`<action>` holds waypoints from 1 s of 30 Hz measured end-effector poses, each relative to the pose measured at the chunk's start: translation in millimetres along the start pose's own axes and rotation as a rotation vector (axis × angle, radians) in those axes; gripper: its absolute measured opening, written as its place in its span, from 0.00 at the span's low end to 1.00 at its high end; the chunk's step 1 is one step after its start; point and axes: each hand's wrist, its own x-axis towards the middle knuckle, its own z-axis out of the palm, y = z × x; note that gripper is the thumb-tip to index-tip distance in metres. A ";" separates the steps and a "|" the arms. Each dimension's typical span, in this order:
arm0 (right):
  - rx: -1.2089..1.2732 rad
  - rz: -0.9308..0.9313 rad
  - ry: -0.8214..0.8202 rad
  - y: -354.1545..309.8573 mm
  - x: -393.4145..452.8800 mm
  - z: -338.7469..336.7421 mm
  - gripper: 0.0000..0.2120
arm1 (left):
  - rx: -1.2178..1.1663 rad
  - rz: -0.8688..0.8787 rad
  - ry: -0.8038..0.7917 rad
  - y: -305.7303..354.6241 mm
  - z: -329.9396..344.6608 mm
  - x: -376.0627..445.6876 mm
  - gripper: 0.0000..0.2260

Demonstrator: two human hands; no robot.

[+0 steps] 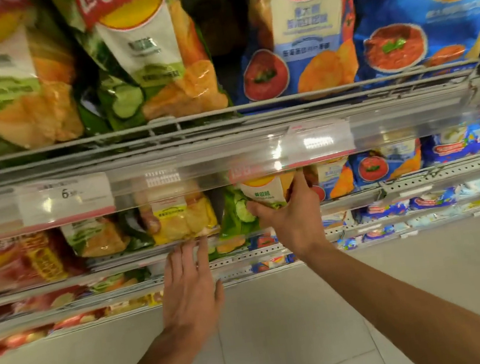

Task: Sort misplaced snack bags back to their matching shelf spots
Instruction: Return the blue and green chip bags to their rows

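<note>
Right hand (290, 215) grasps a green bag (245, 208) on the second shelf, thumb on its front, fingers curled round its right edge. Left hand (190, 289), released and flat, fingers straight, touches the shelf rail (114, 259) below a yellow bag (184, 219), left of the green bag. Above both hands: large green bags (152, 56) and blue bags (305, 35). Right of the right hand: small blue bags (383, 166).
</note>
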 end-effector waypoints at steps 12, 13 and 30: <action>-0.100 0.155 -0.084 25.8 34.0 25.2 0.31 | -0.048 -0.029 0.049 1.1 4.6 -1.1 0.36; -0.112 0.152 -0.101 28.5 32.8 24.3 0.32 | -0.051 -0.034 0.046 1.6 4.6 -1.4 0.36; -0.122 0.040 -0.025 21.4 -16.8 -4.0 0.27 | -0.183 -0.084 -0.001 1.6 -2.4 2.0 0.34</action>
